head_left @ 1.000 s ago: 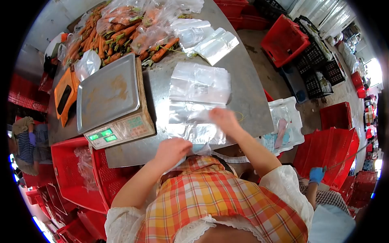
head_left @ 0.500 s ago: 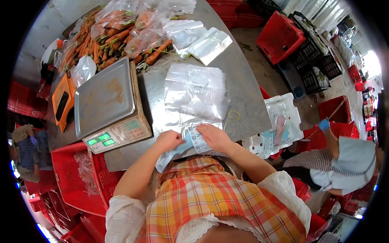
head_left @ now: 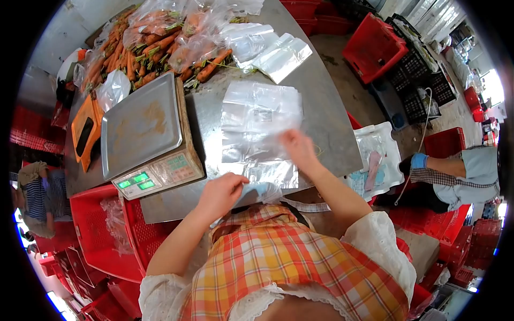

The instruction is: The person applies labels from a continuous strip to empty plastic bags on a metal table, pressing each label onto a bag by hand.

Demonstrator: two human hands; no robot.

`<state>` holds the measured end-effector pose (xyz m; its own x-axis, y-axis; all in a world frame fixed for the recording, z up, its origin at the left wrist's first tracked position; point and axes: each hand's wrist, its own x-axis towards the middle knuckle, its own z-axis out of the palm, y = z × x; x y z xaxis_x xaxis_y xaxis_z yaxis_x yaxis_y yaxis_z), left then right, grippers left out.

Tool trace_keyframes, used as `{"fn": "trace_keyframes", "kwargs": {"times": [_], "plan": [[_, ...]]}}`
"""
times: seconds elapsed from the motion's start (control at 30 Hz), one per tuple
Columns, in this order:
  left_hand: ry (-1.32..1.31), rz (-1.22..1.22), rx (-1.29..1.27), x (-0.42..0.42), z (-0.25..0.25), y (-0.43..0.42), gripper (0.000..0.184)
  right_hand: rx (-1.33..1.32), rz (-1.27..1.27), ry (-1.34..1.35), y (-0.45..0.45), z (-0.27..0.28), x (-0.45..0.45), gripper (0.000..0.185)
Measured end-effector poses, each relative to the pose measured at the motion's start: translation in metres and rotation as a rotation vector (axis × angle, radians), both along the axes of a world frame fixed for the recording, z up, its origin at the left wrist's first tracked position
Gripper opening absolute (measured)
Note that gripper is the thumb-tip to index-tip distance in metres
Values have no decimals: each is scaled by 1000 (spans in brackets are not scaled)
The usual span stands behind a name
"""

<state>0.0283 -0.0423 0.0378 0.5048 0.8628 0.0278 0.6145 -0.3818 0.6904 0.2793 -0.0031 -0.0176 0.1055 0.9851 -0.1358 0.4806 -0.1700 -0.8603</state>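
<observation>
My left hand (head_left: 224, 192) is closed at the table's front edge, with its fingers on a light blue strip of labels (head_left: 258, 189). A white printed length of strip (head_left: 306, 206) trails to the right, below the edge. Over the right side of a stack of clear plastic bags (head_left: 262, 109) is my right hand (head_left: 300, 151). Motion smears its fingers, so whether they hold anything cannot be made out. The bags lie flat in front of me, and a small printed label shows on the top one.
A scale (head_left: 142, 125) with a metal pan stands left of the bags. Behind it are heaped carrots (head_left: 155, 51) and more bags (head_left: 281, 56). A white crate (head_left: 393, 152) adjoins the table's right edge; a red crate (head_left: 101, 235) is at lower left. A co-worker (head_left: 455, 176) bends at right.
My right hand has left the label strip and moved up and right over the bags. My left hand has shifted slightly right with the strip. The co-worker at right has lowered an arm.
</observation>
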Motion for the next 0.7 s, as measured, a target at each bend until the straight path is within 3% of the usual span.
{"fn": "trace_keyframes", "kwargs": {"times": [0.03,0.07,0.1,0.17,0.3,0.37,0.5,0.57,0.7], "plan": [[0,1,0,6,-5,7,11,374,-132,-49,8,8,4,19],[-8,122,-171,11,-12,16,14,750,-264,-97,12,14,6,17],[-17,242,-342,15,-20,26,18,751,-263,-98,9,25,6,17],[53,277,-341,18,-54,45,19,863,-102,-98,-10,40,2,18],[206,328,-375,27,-79,56,26,198,335,-49,-48,-10,-16,27],[87,286,-346,27,-78,51,25,27,216,211,-51,-21,-20,30],[-118,196,-322,21,-81,47,23,7,218,351,-30,-43,-14,31],[-122,200,-366,22,-84,50,21,-300,279,471,-19,-33,-11,31],[-172,269,-393,23,-96,53,20,-311,279,479,-11,-43,-10,30]]}}
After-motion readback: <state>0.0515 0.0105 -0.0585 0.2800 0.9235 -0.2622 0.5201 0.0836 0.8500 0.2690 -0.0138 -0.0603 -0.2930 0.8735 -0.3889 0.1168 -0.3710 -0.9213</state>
